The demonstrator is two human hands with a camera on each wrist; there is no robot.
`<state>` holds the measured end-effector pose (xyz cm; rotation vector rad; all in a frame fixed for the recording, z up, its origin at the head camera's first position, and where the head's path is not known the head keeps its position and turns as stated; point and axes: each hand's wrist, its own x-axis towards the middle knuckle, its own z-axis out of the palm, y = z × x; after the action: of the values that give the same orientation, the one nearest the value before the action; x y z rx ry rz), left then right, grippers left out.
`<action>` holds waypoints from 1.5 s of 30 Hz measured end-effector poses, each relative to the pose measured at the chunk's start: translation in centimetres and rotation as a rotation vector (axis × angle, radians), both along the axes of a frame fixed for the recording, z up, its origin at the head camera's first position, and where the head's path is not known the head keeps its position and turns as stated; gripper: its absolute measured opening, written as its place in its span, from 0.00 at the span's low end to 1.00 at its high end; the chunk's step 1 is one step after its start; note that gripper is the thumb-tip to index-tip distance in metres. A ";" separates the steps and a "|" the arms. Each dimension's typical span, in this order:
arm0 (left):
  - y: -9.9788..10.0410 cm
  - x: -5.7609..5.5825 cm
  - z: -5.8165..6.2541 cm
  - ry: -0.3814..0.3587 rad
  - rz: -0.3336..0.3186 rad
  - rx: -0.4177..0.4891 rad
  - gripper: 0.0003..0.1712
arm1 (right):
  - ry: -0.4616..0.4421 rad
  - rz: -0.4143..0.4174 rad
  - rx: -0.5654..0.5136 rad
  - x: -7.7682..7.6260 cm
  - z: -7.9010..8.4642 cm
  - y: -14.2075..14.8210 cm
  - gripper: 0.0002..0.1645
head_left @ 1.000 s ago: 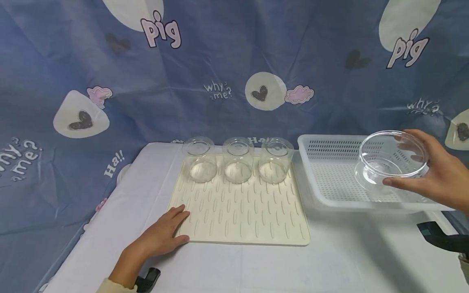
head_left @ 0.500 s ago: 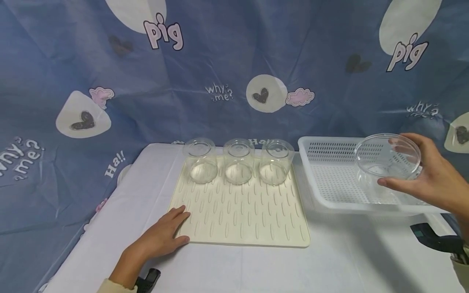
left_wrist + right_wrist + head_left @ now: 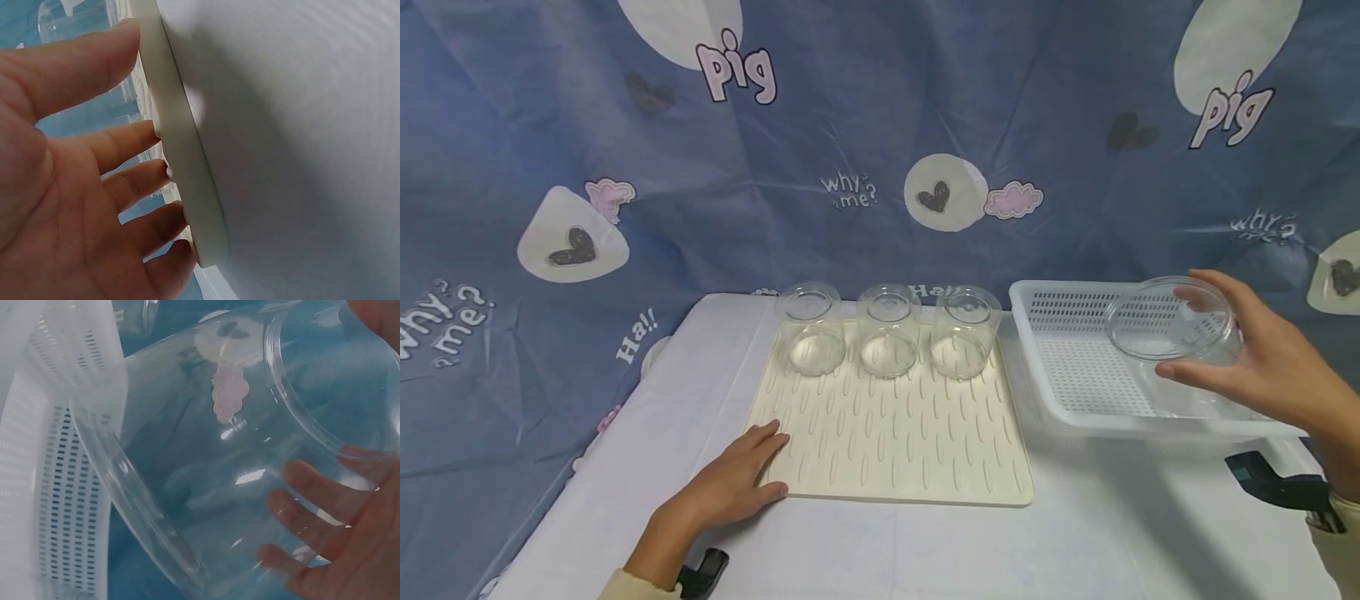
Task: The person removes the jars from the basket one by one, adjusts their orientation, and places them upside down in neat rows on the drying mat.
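Note:
Over the right part of the white basket, my right hand [image 3: 1273,358] grips a large clear plastic cup [image 3: 1168,321], thumb on the near side and fingers on the far side. The right wrist view shows the cup's wall [image 3: 181,469] up close, its wide rim nearest the basket and the fingers spread along its side. My left hand [image 3: 733,479] rests with extended fingers on the left edge of a cream ribbed mat [image 3: 910,450]; in the left wrist view its fingertips touch the mat's edge [image 3: 181,156]. Three similar cups [image 3: 889,333] stand in a row along the mat's back.
The white perforated basket [image 3: 1048,400] stands to the right of the mat, close to the blue printed cloth [image 3: 850,108] hanging behind. A white cloth [image 3: 970,554] covers the table. Clear plastic hides part of the basket's inside.
My right hand has moved left over the basket with the cup, and the cup's angle has shifted slightly. The left hand, the mat and the three standing cups stay in place.

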<state>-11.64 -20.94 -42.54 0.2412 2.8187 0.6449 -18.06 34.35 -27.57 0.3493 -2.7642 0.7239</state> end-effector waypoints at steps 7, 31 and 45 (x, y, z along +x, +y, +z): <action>0.0 0.2 0.1 -0.001 -0.005 0.001 0.40 | -0.005 0.066 0.007 0.0 0.5 -1.2 0.73; 1.9 0.1 4.1 0.366 -0.097 0.225 0.23 | 0.024 0.250 0.139 0.9 1.5 -8.3 0.68; 6.0 -0.1 5.8 0.418 -0.188 0.450 0.27 | 0.121 0.430 0.174 0.7 -0.4 -14.2 0.65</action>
<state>-11.70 -14.95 -36.72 0.7940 2.9305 1.3088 -17.35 20.13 -28.02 1.0100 -2.6662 0.5284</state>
